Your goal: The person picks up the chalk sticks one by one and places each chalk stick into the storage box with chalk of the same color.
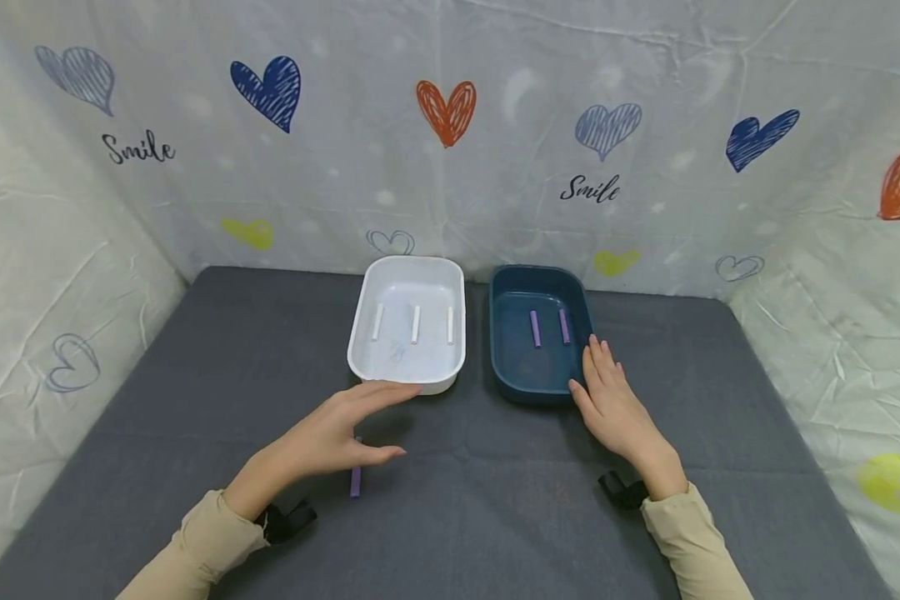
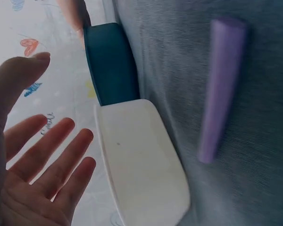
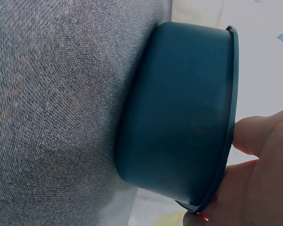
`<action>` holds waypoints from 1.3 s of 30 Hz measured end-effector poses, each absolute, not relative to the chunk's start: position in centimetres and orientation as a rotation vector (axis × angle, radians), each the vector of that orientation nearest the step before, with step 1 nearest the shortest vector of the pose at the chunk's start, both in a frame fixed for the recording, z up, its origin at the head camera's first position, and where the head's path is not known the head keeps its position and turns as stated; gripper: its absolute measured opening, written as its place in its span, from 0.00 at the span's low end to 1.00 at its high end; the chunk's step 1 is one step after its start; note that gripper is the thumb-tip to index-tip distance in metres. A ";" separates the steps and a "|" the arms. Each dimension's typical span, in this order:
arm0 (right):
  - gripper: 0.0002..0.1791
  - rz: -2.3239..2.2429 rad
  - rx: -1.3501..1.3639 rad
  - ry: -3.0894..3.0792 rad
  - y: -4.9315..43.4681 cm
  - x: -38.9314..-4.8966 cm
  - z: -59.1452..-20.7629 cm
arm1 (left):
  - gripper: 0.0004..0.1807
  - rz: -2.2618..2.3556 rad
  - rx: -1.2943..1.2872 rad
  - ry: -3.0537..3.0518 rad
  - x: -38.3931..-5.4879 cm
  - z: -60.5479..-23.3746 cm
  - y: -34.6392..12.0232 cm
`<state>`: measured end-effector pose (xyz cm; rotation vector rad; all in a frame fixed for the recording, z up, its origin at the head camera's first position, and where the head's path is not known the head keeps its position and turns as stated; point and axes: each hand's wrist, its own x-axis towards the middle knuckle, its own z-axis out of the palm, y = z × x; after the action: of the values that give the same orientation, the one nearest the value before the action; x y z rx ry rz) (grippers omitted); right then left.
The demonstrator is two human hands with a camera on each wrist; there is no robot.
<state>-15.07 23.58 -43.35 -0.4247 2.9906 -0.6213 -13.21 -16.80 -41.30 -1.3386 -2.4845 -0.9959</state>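
Observation:
My left hand (image 1: 341,427) hovers in front of the white tray (image 1: 401,367), its fingers extended and thumb apart, holding nothing. Beneath it a purple chalk stick (image 1: 356,482) lies on the cloth, partly hidden by the hand; the left wrist view shows this purple chalk (image 2: 221,89) in full. My right hand (image 1: 617,417) rests with fairly straight fingers on the right rim of the dark teal tray (image 1: 521,385), thumb near its front corner. Two purple chalk sticks (image 1: 536,329) lie inside that tray. Several white chalk sticks (image 1: 416,325) lie spaced out in the white tray.
Both trays stand side by side at the back of a table with a dark grey cloth (image 1: 465,517), a narrow gap between them. Behind and at both sides hangs a pale curtain (image 1: 510,150) printed with hearts.

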 end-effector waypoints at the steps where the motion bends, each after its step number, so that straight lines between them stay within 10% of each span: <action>1: 0.38 -0.622 -0.425 2.990 23.6 -15.1 -43.4 | 0.40 -0.999 -1.346 -2.479 -13.1 -41.5 -17.0; 10: 0.38 -0.619 -0.422 2.992 23.6 -15.0 -43.3 | 0.35 -0.851 -1.317 -2.603 -11.9 -42.4 -19.5; 23: 0.38 -0.625 -0.428 2.989 23.6 -15.0 -43.2 | 0.57 -0.523 -1.046 -3.106 -9.8 -42.0 -21.2; 39: 0.39 -0.635 -0.425 2.997 23.7 -15.1 -43.5 | 0.37 -0.512 -1.105 -3.026 -9.9 -42.8 -20.4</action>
<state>-15.09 23.70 -43.54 -0.4252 2.9969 -0.6349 -9.85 -20.42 -42.77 -1.1051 -3.0263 -0.5121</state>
